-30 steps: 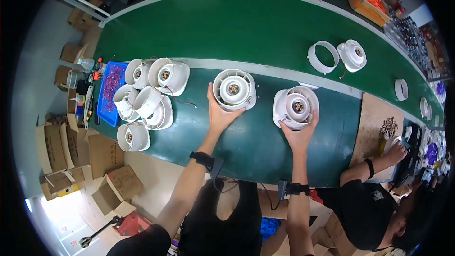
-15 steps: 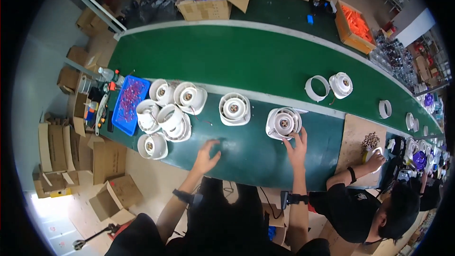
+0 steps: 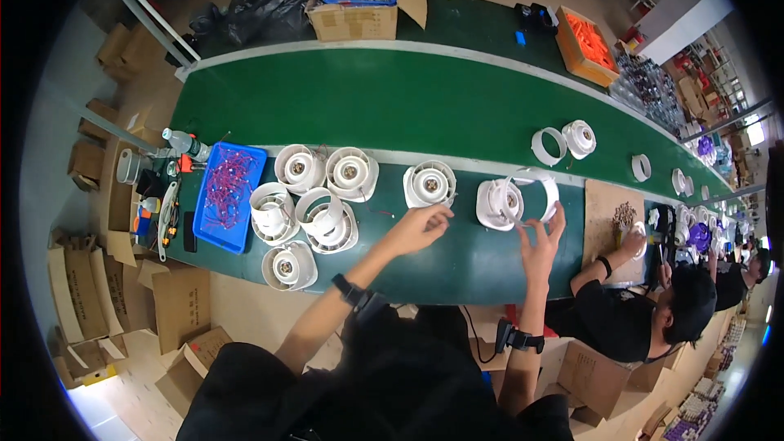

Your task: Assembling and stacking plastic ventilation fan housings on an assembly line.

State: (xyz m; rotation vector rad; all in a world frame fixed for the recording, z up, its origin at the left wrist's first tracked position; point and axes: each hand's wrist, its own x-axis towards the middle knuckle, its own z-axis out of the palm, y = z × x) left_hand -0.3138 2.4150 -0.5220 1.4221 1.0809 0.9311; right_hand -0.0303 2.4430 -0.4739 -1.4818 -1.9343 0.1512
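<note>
My right hand [image 3: 539, 249] pinches the lower edge of a white plastic ring [image 3: 552, 196], tilted and standing just right of a white round housing [image 3: 496, 205] with a metal-studded hub. The ring's left side overlaps the housing in view. My left hand [image 3: 418, 231] is in front of another white housing [image 3: 430, 185]. Its fingers are partly bent and apart, with nothing visible in them. More white housings [image 3: 351, 171] stand grouped to the left, some with a loose-looking ring [image 3: 320, 212] set on top.
A blue tray [image 3: 206, 233] of red and purple wires lies at the left beside a bottle [image 3: 184, 144]. Beyond runs a green conveyor belt [image 3: 367, 98] carrying a ring [image 3: 548, 147] and a housing [image 3: 580, 139]. A co-worker's hand [image 3: 634, 242] works at the right near a cardboard sheet [image 3: 600, 233].
My right hand has lifted the ring off the housing and moved it right. My left hand has moved right and farther forward, toward the middle housing. The whole view has shifted slightly.
</note>
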